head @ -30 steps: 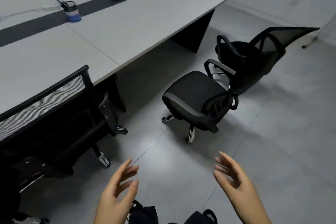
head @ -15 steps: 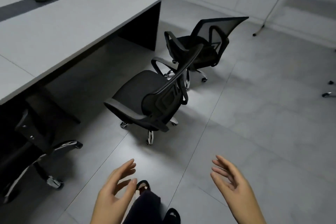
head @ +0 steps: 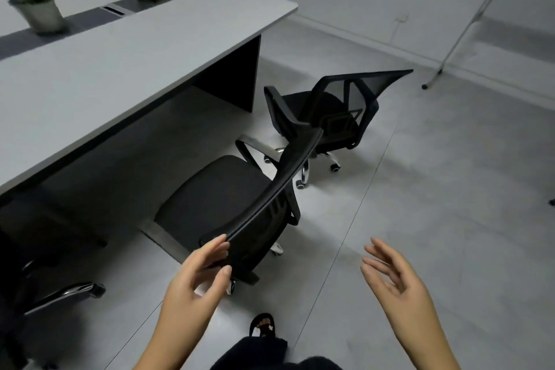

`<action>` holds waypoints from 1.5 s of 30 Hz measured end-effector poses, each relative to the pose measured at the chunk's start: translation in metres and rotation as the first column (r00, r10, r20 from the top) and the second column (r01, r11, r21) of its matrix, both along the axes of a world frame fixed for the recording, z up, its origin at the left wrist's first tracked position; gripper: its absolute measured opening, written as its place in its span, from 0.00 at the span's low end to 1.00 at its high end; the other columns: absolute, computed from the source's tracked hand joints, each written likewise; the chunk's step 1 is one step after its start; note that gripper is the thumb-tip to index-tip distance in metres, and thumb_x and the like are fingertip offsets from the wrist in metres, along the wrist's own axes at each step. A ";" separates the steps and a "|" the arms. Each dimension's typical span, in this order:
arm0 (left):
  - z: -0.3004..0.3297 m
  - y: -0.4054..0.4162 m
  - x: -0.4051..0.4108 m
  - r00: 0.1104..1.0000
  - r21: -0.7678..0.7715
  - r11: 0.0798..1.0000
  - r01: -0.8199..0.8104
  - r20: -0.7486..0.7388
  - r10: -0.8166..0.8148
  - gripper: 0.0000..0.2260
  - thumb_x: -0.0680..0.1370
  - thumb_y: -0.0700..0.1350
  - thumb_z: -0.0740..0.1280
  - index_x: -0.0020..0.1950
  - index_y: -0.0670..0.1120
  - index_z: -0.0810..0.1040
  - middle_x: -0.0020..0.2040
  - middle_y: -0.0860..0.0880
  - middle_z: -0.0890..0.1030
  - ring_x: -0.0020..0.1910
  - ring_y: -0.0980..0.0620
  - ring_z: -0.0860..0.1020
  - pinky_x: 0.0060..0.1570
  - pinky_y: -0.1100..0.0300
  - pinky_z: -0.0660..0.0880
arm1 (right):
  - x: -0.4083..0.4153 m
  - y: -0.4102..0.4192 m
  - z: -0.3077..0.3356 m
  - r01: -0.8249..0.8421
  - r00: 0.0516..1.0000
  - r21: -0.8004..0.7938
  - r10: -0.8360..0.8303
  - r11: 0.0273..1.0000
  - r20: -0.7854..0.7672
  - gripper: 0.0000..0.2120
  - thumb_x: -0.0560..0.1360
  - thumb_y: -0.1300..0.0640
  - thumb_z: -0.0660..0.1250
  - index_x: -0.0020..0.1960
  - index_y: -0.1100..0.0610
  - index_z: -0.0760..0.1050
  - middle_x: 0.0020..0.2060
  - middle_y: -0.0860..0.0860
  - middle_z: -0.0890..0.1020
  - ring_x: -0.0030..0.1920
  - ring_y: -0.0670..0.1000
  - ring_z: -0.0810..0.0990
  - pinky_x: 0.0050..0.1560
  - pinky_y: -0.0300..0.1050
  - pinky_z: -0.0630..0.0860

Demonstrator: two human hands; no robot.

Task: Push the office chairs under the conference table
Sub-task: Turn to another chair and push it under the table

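left hand (head: 192, 288) up at the near end of the nearest chair's backrest (head: 270, 192), fingers (head: 214, 248) spread and lightly curved, tips touching or just at the top rail; can't tell if contact is firm, no wrap round the rail. right hand (head: 396, 282) out in the air to the right of that backrest, well apart from it, fingers apart and relaxed, holding nothing.

nearest chair (head: 216, 201) black, mesh back, seat facing the counter (head: 126, 48), standing out on the floor (head: 435, 189) just beside the counter edge, seat not under it. second chair (head: 327, 111) further off, near the counter's dark end panel (head: 231, 78), also out in the open, back pointing away toward the wall; the two chairs close together, nearest one's backrest tip overlapping it in view. third chair's base (head: 63, 294), chrome leg w/ caster, at lower left by the counter's shadow; rest of it too dark to read.

on the counter: two potted plants (head: 39, 9) along a dark centre strip, one w/ a pale box beside it, blurred. thin white stand leg (head: 462, 30) slanting down at upper right. sandalled foot (head: 264, 324) and dark trouser leg at bottom centre.
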State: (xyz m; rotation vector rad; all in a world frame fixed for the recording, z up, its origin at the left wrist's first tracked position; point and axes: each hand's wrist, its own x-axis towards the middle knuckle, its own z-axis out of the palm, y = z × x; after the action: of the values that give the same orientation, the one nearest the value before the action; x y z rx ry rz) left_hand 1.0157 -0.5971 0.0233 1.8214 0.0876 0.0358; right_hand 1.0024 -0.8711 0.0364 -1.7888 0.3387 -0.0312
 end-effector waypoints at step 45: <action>-0.079 -0.033 0.213 0.802 0.900 0.417 -0.128 -0.154 0.578 0.12 0.67 0.45 0.68 0.47 0.57 0.83 0.44 0.58 0.86 0.44 0.54 0.84 0.33 0.63 0.75 | 0.476 0.057 -0.094 -0.433 0.061 -0.872 0.957 -0.230 -0.283 0.20 0.49 0.60 0.77 0.38 0.45 0.81 0.30 0.43 0.84 0.29 0.47 0.82 0.22 0.36 0.73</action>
State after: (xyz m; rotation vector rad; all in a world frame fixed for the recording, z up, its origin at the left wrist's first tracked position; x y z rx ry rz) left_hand 1.2286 -0.6296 -0.0557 2.7820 0.9922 -0.0450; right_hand 1.4786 -0.8139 -0.0576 -2.5016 -1.7991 0.2845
